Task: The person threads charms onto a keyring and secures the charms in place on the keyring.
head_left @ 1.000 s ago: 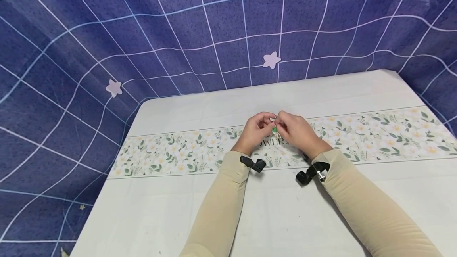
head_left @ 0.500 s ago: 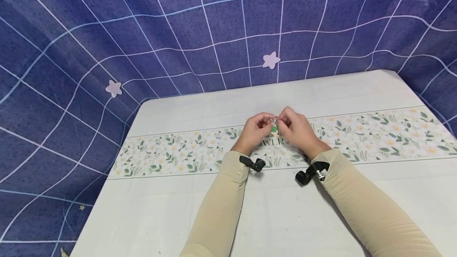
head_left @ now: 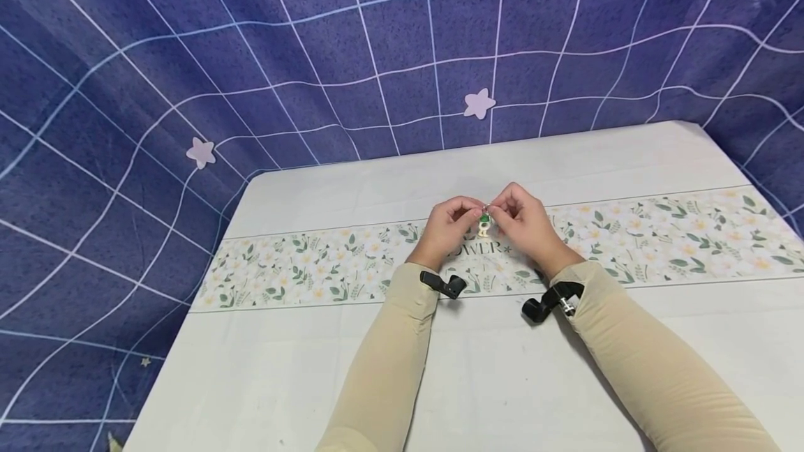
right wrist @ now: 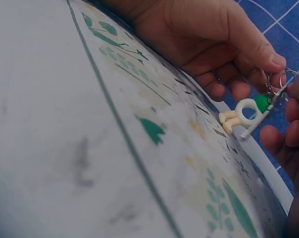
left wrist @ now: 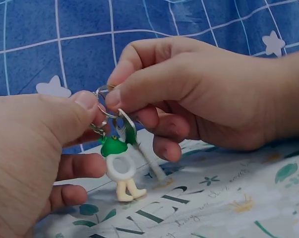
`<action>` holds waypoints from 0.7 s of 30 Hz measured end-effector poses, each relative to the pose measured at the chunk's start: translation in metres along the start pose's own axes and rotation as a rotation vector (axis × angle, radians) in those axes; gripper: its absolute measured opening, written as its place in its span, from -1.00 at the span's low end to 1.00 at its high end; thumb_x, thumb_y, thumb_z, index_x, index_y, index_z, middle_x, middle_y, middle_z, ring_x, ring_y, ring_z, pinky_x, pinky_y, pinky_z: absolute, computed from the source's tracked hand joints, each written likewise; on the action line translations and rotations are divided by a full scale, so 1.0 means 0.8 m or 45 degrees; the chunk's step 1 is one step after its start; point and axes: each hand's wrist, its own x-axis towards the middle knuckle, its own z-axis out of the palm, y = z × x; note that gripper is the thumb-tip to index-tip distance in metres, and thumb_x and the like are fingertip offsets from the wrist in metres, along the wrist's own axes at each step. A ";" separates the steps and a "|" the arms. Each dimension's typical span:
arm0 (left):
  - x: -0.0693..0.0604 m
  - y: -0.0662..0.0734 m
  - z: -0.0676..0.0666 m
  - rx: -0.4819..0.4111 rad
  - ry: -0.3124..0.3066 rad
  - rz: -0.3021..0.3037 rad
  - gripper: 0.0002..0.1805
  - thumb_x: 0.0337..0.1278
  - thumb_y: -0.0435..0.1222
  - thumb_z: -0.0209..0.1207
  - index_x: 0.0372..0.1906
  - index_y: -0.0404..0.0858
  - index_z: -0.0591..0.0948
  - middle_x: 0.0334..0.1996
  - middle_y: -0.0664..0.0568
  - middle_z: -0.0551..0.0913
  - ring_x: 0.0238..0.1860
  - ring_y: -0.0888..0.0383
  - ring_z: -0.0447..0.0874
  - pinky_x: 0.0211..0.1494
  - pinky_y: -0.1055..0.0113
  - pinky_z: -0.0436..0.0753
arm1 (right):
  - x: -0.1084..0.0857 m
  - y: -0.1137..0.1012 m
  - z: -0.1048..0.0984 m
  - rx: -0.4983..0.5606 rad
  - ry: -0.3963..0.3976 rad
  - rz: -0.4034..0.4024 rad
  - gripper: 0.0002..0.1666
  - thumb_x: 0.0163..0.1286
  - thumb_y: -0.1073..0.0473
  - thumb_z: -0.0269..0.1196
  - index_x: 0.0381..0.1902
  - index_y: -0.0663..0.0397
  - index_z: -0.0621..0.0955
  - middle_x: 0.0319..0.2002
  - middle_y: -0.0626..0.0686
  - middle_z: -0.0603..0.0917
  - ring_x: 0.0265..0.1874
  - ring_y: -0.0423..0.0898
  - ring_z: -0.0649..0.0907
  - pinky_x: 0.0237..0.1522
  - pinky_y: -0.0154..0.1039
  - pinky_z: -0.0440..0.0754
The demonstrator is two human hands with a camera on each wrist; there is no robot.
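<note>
In the head view, my left hand (head_left: 444, 229) and right hand (head_left: 526, 223) meet over the middle of the table. Between their fingertips is a metal split ring (left wrist: 104, 90), its far part hidden by the fingers. A keychain (left wrist: 120, 167) hangs beneath it on a short chain: a small figure with a green frog-like head, a white ring body and cream legs. Beside the figure hangs a flat, key-like piece (left wrist: 151, 159) with a long narrow shaft. The left thumb and finger pinch the ring's near side. My right thumb and index finger pinch the other side, close to the key-like piece.
A white table (head_left: 352, 361) carries a flat floral strip (head_left: 295, 274) with printed lettering. Behind it hangs a blue gridded curtain (head_left: 301, 54) with pale stars. Each wrist wears a black camera mount.
My right hand has shifted slightly up and to the right, its fingers turned more into view. The frog figure, earlier mostly covered, now hangs visible between the hands. The left hand has barely moved.
</note>
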 end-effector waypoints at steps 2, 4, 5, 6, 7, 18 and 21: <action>0.000 0.001 0.000 -0.004 -0.014 -0.010 -0.85 0.39 -0.39 0.20 -0.29 -0.42 0.65 -0.02 -0.16 0.71 -0.07 0.13 0.68 0.05 0.35 0.61 | -0.001 -0.011 -0.001 0.031 -0.015 0.006 -0.94 0.41 0.51 0.18 -0.25 0.37 0.49 -0.48 0.45 0.58 -0.67 0.10 0.53 -0.63 -0.42 0.45; 0.000 0.000 0.000 -0.016 -0.027 -0.022 -0.86 0.37 -0.40 0.21 -0.29 -0.43 0.64 -0.01 -0.18 0.71 -0.17 0.06 0.69 -0.03 0.30 0.65 | -0.003 -0.022 -0.003 0.069 -0.028 0.014 -0.94 0.41 0.52 0.17 -0.25 0.40 0.48 -0.47 0.50 0.56 -0.65 0.20 0.53 -0.61 -0.41 0.47; 0.000 -0.001 0.000 -0.026 -0.034 -0.024 -0.87 0.36 -0.41 0.22 -0.28 -0.44 0.63 -0.02 -0.19 0.70 -0.22 0.02 0.69 -0.07 0.26 0.67 | -0.003 -0.026 -0.004 0.088 -0.035 0.015 -0.94 0.42 0.52 0.17 -0.24 0.41 0.47 -0.46 0.51 0.56 -0.63 0.24 0.52 -0.61 -0.38 0.48; 0.001 -0.002 0.000 -0.034 -0.042 -0.025 -0.88 0.35 -0.42 0.22 -0.27 -0.45 0.64 -0.02 -0.20 0.70 -0.28 -0.02 0.68 -0.12 0.22 0.68 | -0.003 -0.026 -0.004 0.112 -0.036 0.018 -0.95 0.42 0.51 0.16 -0.24 0.42 0.47 -0.46 0.51 0.55 -0.63 0.26 0.52 -0.61 -0.36 0.49; 0.001 -0.003 0.001 -0.043 -0.052 -0.026 -0.89 0.35 -0.43 0.23 -0.25 -0.46 0.64 -0.03 -0.21 0.70 -0.32 -0.05 0.66 -0.17 0.18 0.69 | -0.002 -0.027 -0.005 0.136 -0.037 0.020 -0.94 0.42 0.52 0.16 -0.23 0.43 0.46 -0.47 0.51 0.54 -0.63 0.27 0.52 -0.61 -0.33 0.50; 0.001 -0.006 -0.001 0.084 -0.092 0.000 -0.84 0.38 -0.25 0.24 -0.17 -0.30 0.66 -0.33 -0.08 0.68 -0.44 0.04 0.60 -0.33 0.36 0.58 | 0.003 -0.017 -0.009 0.301 0.007 0.083 -0.91 0.42 0.52 0.14 -0.22 0.53 0.43 -0.50 0.58 0.44 -0.69 0.20 0.49 -0.64 -0.25 0.54; 0.000 -0.008 -0.002 0.124 -0.087 0.012 -0.85 0.40 -0.24 0.22 -0.17 -0.27 0.64 -0.40 -0.04 0.61 -0.44 0.11 0.53 -0.33 0.38 0.52 | 0.003 -0.019 -0.008 0.255 0.027 0.102 -0.92 0.42 0.50 0.15 -0.21 0.49 0.45 -0.50 0.55 0.46 -0.68 0.19 0.49 -0.62 -0.32 0.51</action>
